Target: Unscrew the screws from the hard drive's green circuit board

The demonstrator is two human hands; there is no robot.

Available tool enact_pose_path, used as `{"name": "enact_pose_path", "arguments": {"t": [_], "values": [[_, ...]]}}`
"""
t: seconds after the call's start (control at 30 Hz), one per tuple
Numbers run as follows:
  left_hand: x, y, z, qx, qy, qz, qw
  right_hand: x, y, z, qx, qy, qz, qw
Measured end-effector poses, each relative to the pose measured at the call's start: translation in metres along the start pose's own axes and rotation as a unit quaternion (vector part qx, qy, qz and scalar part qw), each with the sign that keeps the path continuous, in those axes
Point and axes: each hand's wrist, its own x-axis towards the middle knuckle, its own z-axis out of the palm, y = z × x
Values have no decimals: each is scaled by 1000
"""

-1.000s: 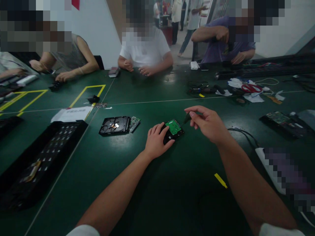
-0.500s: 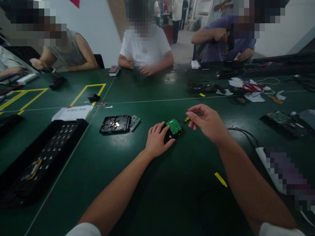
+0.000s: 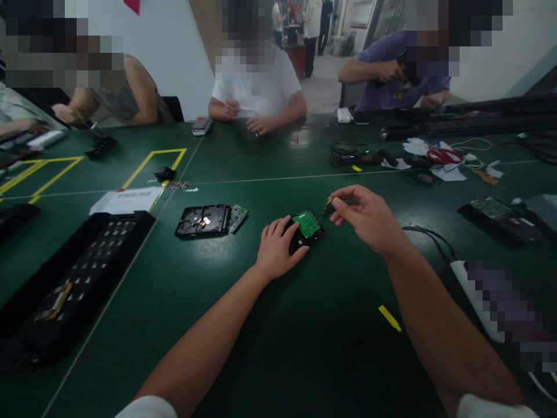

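A black hard drive with a green circuit board (image 3: 308,224) lies on the dark green table. My left hand (image 3: 278,247) is closed round the drive's left side, its fingers over the top edge and its thumb along the near edge. At the right of the board, my right hand (image 3: 359,213) pinches a small yellow and black screwdriver (image 3: 329,206), whose thin tip meets the board's right edge. Further left lies another black drive (image 3: 203,221), with a loose circuit board (image 3: 238,219) against its right end.
A long black tray (image 3: 93,261) stands at the left. A yellow strip (image 3: 389,319) lies near my right forearm. On the right are another drive (image 3: 500,220) and a white power strip (image 3: 476,302). Several people sit across the table; cables and gloves (image 3: 418,146) lie at the back right.
The yellow and black screwdriver has turned a little between my right fingertips. My left hand stays on the drive. Across the table, the person at the right has lowered a hand slightly.
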Motion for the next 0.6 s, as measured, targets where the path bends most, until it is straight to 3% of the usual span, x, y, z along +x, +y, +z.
{"name": "enact_pose_path", "arguments": {"t": [0.23,0.43,0.6], "values": [[-1,-1,-1,1,-1,3,1000,-1,-1,0,-62,-1,-19,998],[-1,0,-1,2,2,1,1000,-3,-8,1,-30,-3,34,999],[0,1,-2,2,2,0,1000,-4,-8,1,-32,-23,11,999]]}}
